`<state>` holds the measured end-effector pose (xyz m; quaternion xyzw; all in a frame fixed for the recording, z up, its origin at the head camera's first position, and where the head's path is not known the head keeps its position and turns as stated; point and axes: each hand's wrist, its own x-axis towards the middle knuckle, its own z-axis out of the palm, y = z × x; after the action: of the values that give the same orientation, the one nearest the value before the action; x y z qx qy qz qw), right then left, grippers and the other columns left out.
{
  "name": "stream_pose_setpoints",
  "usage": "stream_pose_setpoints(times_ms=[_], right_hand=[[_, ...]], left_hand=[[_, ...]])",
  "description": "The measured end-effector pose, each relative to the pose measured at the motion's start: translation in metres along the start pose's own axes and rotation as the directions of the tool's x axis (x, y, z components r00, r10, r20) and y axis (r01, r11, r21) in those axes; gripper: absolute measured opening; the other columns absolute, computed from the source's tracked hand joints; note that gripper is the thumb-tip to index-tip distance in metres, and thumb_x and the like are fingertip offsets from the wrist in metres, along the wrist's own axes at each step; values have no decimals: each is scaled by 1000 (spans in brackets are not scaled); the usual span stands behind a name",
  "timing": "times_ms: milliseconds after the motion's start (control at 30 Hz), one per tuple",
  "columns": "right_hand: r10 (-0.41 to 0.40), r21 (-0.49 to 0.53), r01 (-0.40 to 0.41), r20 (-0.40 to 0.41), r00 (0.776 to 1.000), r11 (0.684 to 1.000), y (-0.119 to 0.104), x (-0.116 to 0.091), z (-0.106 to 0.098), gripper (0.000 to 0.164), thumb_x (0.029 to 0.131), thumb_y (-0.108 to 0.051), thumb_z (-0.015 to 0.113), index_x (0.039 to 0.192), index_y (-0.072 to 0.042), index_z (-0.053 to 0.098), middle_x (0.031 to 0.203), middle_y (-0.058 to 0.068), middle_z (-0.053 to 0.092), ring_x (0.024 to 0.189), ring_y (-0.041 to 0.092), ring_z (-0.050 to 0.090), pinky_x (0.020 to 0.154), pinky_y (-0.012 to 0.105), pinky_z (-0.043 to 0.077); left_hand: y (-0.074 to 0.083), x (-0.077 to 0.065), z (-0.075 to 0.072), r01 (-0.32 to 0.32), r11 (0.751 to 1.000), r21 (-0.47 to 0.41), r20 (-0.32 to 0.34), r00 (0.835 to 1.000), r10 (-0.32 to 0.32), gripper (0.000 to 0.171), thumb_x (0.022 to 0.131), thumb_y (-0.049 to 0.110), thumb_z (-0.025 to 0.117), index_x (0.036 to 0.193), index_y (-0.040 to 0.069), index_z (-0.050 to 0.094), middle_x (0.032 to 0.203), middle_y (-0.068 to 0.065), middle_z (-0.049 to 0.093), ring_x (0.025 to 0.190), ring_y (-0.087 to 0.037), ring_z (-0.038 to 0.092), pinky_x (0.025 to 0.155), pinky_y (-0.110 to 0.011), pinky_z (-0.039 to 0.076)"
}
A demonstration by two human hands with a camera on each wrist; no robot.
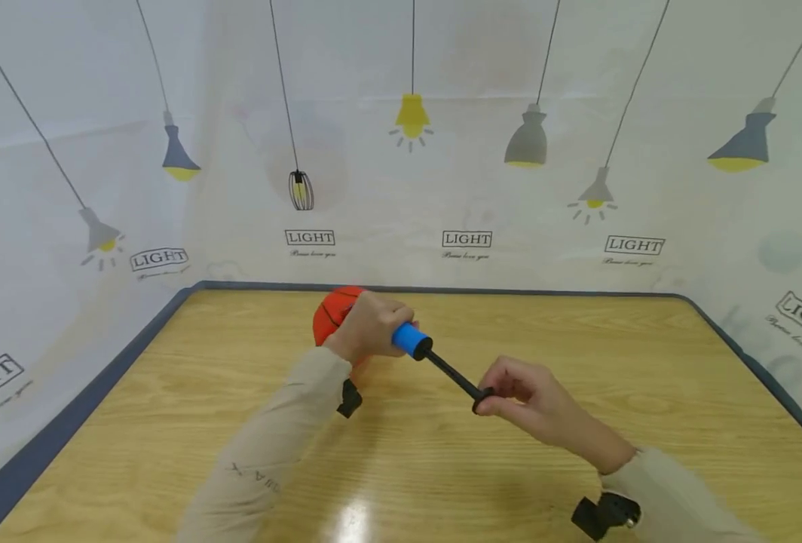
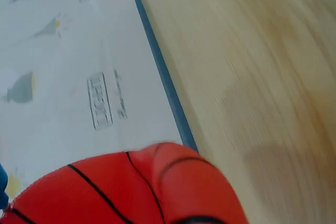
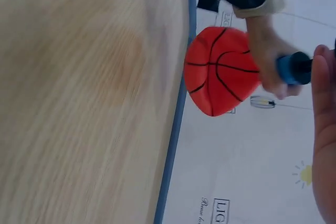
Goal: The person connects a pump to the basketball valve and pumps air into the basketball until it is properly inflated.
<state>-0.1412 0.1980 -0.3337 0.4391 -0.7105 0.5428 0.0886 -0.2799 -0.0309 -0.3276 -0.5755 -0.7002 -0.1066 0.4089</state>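
My left hand grips the blue barrel of a hand pump, which slants down to the right. The pump's thin black rod is drawn out of the barrel. At the rod's end, my right hand pinches the small black handle between thumb and fingers. A red toy basketball with black lines is held up beside the left hand, at the pump's far end. In the right wrist view the ball looks dented and only partly round. Where pump and ball meet is hidden by the left hand.
A wooden table with a dark blue edge lies below the hands. White wall sheeting printed with lamps surrounds it on the back and sides. A black strap-mounted camera sits at the right wrist, another at the left.
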Motion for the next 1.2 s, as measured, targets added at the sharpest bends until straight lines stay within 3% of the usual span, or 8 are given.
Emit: stream_pose_setpoints(times_ms=[133,267,500,600,733,867,1067,1200], right_hand=[[-24,-78,23,-15,1000,997,21,18,4,13,78,4,59,88,-3,54,76,7,59,61,10,57,49,25,46],[17,-94,-20,-34,999,995,27,22,7,16,75,10,60,85,-1,54,73,8,59,60,10,58,49,27,47],[100,-36,-102,-64,993,994,-7,-5,4,13,77,3,61,86,-4,55,75,8,59,63,14,60,51,26,49],[58,2,-58,-61,996,998,-12,-10,0,11,78,1,61,86,-4,54,75,10,58,64,15,59,50,25,48],[-3,-18,2,-75,997,1000,9,0,3,13,77,6,60,86,-1,54,74,11,59,63,10,59,50,24,48],[26,-54,-30,-86,996,998,30,17,10,13,76,7,59,86,-1,54,73,11,60,62,10,59,52,26,49],[95,-93,-107,-121,988,990,14,18,18,15,75,10,60,83,1,54,71,8,58,60,9,58,50,28,49],[121,-47,-126,-93,988,991,4,-1,10,14,77,5,60,87,-2,55,76,8,60,64,13,60,53,27,49]], left_hand=[[9,8,6,-22,1000,-16,-10,1000,22,18,65,18,69,61,11,53,52,4,54,43,-7,51,44,-18,43],[12,9,10,-35,999,14,-4,999,35,20,64,19,69,58,12,50,49,5,50,40,-6,46,41,-19,38],[1,-2,9,-10,1000,1,-7,1000,10,23,64,17,68,56,12,47,47,6,45,38,-5,41,39,-16,35],[-3,-5,4,9,1000,16,-34,999,-8,26,63,16,68,55,12,44,46,5,41,36,-6,38,37,-18,31],[1,2,4,-14,1000,23,-7,1000,15,22,68,18,66,58,12,47,48,5,46,38,-6,43,39,-18,35],[8,7,8,-31,999,45,43,999,29,21,69,20,66,59,12,49,50,5,48,40,-6,46,41,-17,38],[5,4,9,-64,997,47,71,996,61,22,68,21,66,58,12,48,49,5,48,40,-6,44,42,-18,38],[-5,-6,5,-13,1000,15,44,999,13,23,67,16,66,56,12,46,48,5,45,39,-6,43,40,-18,37]])
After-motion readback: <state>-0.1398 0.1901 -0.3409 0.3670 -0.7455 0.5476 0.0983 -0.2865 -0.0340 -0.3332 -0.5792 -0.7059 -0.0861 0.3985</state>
